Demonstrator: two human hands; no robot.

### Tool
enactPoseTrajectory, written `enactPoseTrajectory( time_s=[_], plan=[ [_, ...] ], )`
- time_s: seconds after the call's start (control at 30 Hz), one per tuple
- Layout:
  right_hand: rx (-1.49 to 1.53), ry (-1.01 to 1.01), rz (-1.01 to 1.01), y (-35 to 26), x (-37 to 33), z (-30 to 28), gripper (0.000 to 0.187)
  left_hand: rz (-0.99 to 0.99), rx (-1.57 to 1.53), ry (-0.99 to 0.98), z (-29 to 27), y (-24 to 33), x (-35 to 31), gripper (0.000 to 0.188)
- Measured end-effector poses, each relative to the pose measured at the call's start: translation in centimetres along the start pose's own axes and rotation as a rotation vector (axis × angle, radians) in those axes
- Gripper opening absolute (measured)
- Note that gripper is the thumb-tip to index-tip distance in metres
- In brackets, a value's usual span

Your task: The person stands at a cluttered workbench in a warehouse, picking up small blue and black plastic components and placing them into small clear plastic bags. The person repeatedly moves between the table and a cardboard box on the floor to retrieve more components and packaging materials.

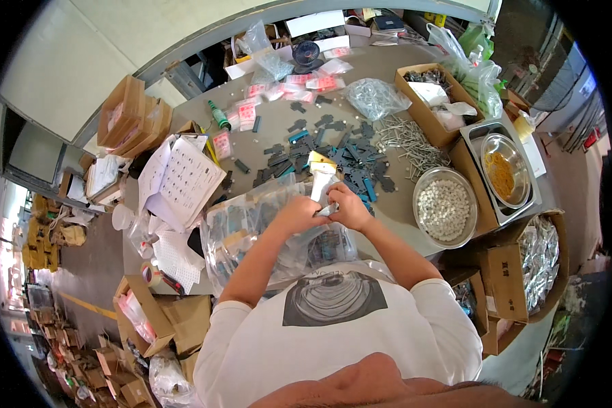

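Observation:
In front of my chest both hands are closed on a small packet (pixel 321 182), silvery white with a gold-yellow upper end. My left hand (pixel 299 215) grips its lower left side. The fingers of my right hand (pixel 350 207) pinch its lower right corner. What the packet contains cannot be made out. Just beyond it lies a loose pile of dark grey and blue flat parts (pixel 352 158). Below my forearms, a large clear plastic bag (pixel 241 221) full of bagged grey and blue parts rests at the table's near edge.
To the right stand a bowl of white pellets (pixel 445 207), a heap of screws (pixel 411 146) and a bowl of yellow pieces (pixel 502 170). Pink-and-white packets (pixel 299 87) and a small fan (pixel 307 56) are at the back. An open notebook (pixel 183 180) lies left. Cardboard boxes (pixel 506 279) flank the table.

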State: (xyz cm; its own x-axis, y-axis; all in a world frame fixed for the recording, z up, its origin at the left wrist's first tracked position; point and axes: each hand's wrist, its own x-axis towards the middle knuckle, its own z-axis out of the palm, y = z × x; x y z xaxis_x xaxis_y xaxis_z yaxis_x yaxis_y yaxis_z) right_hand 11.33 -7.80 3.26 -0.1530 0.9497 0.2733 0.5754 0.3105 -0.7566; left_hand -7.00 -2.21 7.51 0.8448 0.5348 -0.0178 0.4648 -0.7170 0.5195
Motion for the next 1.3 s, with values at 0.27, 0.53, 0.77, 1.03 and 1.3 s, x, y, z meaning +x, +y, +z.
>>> enactPoseTrajectory(
  time_s=[0.27, 0.53, 0.77, 1.03, 1.3],
  plan=[
    [0.758, -0.37, 0.312, 0.8, -0.3, -4.5, 0.01, -0.017, -0.183, -0.044, -0.7, 1.9, 0.9, 0.038],
    [0.781, -0.067, 0.355, 1.6, -0.5, -2.8, 0.013, -0.005, -0.053, 0.217, 1.1, 3.1, 2.4, 0.033],
    [1.035, 0.346, 0.868, 2.1, 0.6, 0.1, 0.014, 0.101, 0.196, 0.497, 3.6, 3.9, 3.5, 0.022],
    [1.284, 0.933, 0.91, 11.7, 3.0, 3.6, 0.011, -0.063, 0.107, 0.648, 4.2, 5.2, 3.7, 0.024],
    [1.21, 0.661, 0.9, 5.0, 3.6, -0.1, 0.014, -0.754, -1.285, 0.414, 8.7, -3.8, 7.0, 0.038]
  ],
)
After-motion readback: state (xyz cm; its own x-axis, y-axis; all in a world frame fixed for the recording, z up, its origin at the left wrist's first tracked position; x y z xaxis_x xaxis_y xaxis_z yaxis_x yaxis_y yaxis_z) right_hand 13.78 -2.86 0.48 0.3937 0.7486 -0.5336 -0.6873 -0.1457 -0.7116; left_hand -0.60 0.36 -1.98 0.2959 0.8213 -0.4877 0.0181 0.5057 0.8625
